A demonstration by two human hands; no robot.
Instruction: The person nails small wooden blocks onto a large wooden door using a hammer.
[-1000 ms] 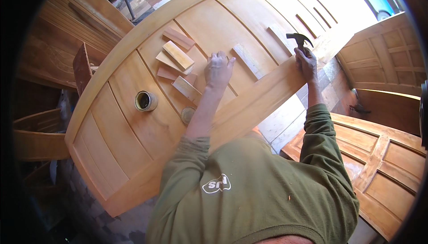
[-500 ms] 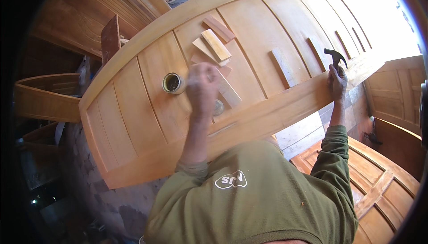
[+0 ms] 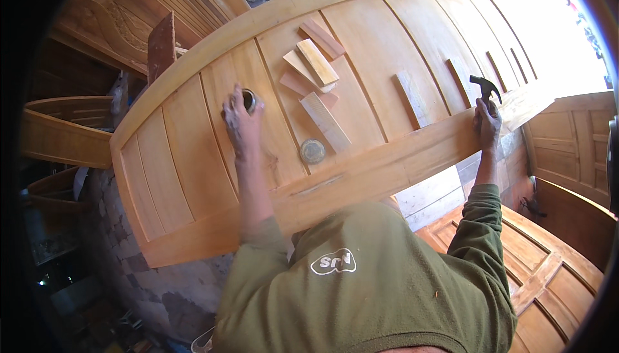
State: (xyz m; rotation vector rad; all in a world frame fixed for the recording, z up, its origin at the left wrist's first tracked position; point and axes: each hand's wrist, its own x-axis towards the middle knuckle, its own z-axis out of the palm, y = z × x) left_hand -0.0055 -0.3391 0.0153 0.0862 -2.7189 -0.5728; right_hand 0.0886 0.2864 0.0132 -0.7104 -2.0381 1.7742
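My left hand (image 3: 242,121) is closed around a small round can (image 3: 249,99) with a dark inside, standing on a pale wooden door (image 3: 232,179). To the right of it, a round greyish metal lid (image 3: 312,151) lies flat on the panel. My right hand (image 3: 488,122) grips a claw hammer (image 3: 485,87) by its handle, over the door's near edge. The black hammer head sticks up above my fist. Between the two hands lie several loose wood blocks (image 3: 326,122), some overlapping in a small heap.
Several more wood strips (image 3: 409,99) stand in a row along the door's right half. A panelled door (image 3: 535,269) lies low at the right, and another (image 3: 570,137) stands beyond it. Carved boards (image 3: 122,18) lean at the far left. A tiled floor (image 3: 438,185) shows below.
My left hand has moved left from beside the wood blocks and has taken hold of the can. The round lid is now uncovered. My right hand with the hammer has hardly moved.
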